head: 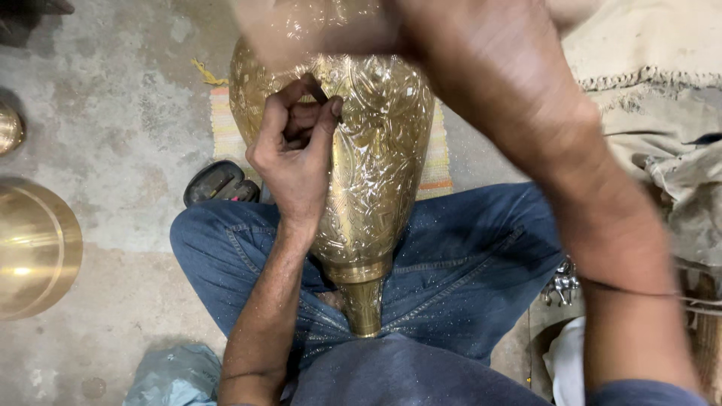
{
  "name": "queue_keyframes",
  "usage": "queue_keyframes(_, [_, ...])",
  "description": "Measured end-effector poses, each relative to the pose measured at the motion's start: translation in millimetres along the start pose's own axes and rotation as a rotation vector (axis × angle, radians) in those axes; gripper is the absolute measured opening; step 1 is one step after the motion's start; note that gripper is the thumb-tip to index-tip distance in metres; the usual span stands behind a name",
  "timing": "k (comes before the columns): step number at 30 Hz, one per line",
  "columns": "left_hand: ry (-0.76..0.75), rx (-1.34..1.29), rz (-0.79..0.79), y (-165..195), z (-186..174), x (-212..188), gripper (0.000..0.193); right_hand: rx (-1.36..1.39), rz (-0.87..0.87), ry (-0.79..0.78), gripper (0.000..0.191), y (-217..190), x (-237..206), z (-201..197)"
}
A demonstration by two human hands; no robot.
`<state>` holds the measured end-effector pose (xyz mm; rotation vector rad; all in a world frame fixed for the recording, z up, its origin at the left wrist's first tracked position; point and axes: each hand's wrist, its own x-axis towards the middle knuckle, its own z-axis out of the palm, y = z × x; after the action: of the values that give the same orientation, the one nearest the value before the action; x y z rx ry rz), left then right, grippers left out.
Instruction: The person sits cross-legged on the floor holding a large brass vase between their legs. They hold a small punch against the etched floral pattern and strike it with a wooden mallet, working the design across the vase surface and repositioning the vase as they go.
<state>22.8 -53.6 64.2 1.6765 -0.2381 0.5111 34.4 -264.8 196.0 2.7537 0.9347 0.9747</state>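
A large engraved brass vase [376,165] lies across my lap with its narrow neck [364,304] pointing toward me. My left hand [295,154] rests against its left side, fingers pinched on a small dark chisel [322,95] whose tip touches the metal. My right hand [481,53] is raised above the vase near the top of the view and is blurred by motion; whatever it grips is smeared across the top and cannot be made out.
I sit cross-legged in blue jeans [466,263] on a concrete floor. A striped mat [226,128] lies under the vase, with a dark sandal [218,183] beside my knee. Brass pieces [34,248] stand at the left. Sackcloth [654,90] is heaped on the right.
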Motion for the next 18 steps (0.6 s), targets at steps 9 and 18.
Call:
queue_keyframes(9, [-0.186,0.009,0.043,1,-14,34,0.031,0.385,0.274,0.087,0.051,27,-25,54])
queue_keyframes(18, [-0.564,0.138,-0.064,4,-18,68,0.031,0.296,0.24,0.067,0.056,36,-28,68])
